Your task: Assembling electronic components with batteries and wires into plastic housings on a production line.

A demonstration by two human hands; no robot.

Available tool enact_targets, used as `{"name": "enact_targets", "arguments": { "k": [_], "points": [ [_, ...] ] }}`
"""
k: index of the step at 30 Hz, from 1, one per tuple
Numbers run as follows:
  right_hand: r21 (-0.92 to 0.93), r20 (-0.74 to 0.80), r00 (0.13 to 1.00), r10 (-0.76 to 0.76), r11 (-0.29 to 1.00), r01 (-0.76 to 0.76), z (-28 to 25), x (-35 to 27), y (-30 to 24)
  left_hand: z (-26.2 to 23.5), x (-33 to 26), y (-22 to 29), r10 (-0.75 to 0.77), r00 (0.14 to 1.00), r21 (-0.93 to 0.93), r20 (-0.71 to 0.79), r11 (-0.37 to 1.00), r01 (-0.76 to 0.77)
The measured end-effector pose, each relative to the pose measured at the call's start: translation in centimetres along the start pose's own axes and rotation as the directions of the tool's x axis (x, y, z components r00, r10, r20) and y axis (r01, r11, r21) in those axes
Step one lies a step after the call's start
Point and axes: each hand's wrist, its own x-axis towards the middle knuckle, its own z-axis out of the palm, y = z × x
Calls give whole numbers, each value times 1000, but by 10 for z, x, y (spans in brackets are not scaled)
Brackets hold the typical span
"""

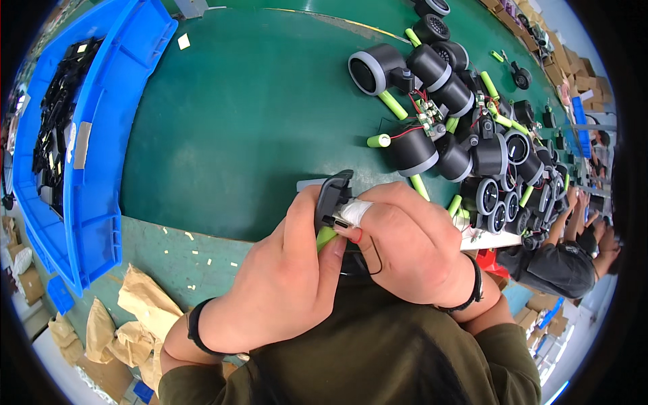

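Note:
Close in front of my body, my left hand (287, 253) is closed around a curved black plastic housing (331, 197) held upright. A lime-green battery cell (325, 236) shows between its fingers, mostly covered. My right hand (415, 236) meets it from the other side, with white tape (354, 211) wrapped round one finger. Its fingers pinch a small circuit board (341, 223) with a metal port against the housing; most of the board is hidden. Thin red and black wires loop below the fingertips. Behind the housing, a grey strip (309, 183) lies on the green mat.
At the left stands a blue bin (91, 175) filled with black plastic parts. Many black round units with grey rims (412, 152), green cells and wired boards crowd the right of the green table (223, 108). Brown paper (145, 297) lies lower left; co-workers (563, 270) sit far right.

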Motion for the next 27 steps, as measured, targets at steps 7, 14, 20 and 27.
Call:
{"name": "enact_targets", "arguments": {
  "k": [7,14,20,27],
  "points": [
    [95,65,997,47,994,-53,-8,8,3,-8,9,-2,-129,971,-324,201,927,190],
    [79,105,991,81,993,-90,-7,10,4,-7,11,0,-157,970,-315,186,926,210],
    [55,79,989,123,990,-127,-2,11,0,-6,12,0,-162,974,-285,156,937,201],
    [35,57,990,127,991,-129,0,9,-1,-4,9,3,-134,979,-147,153,977,156]
  ]
}}
